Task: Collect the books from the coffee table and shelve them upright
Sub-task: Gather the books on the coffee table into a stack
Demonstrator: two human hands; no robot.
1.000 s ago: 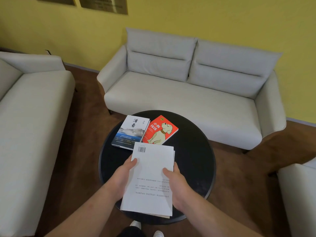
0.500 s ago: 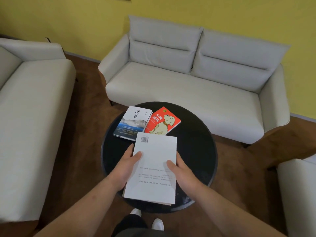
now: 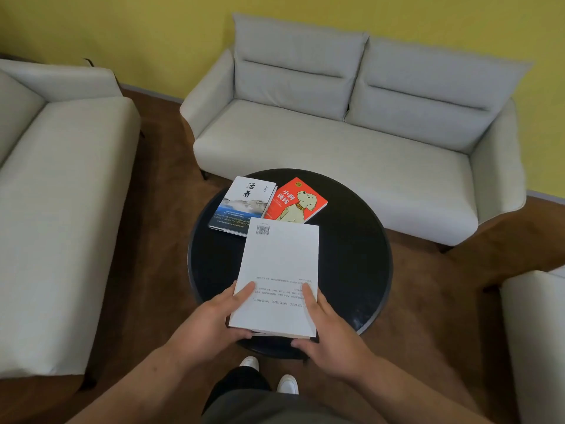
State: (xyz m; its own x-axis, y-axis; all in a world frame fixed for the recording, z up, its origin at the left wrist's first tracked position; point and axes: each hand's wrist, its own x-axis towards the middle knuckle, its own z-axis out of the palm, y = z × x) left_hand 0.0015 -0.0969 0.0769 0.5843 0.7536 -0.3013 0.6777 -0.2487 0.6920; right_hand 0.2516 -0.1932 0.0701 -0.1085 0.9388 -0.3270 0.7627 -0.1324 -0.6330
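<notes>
A white book (image 3: 279, 264), back cover up with a barcode at its far corner, is held over the near half of the round black coffee table (image 3: 357, 249). My left hand (image 3: 214, 322) grips its near left corner, thumb on the cover. My right hand (image 3: 330, 332) grips its near right corner the same way. Two more books lie flat at the table's far side: a white and blue one (image 3: 241, 203) on the left and a red one with a cartoon dog (image 3: 296, 200) beside it on the right, their edges touching.
A light grey two-seat sofa (image 3: 336, 130) stands behind the table against a yellow wall. Another grey sofa (image 3: 58, 191) runs along the left, and a third seat's corner (image 3: 535, 332) shows at the right. The floor is brown carpet. My white shoes (image 3: 269, 374) are below the table's near edge.
Both hands have slid down toward the near end of the white book, and the book sits a little farther from me over the table. The camera has tilted down slightly.
</notes>
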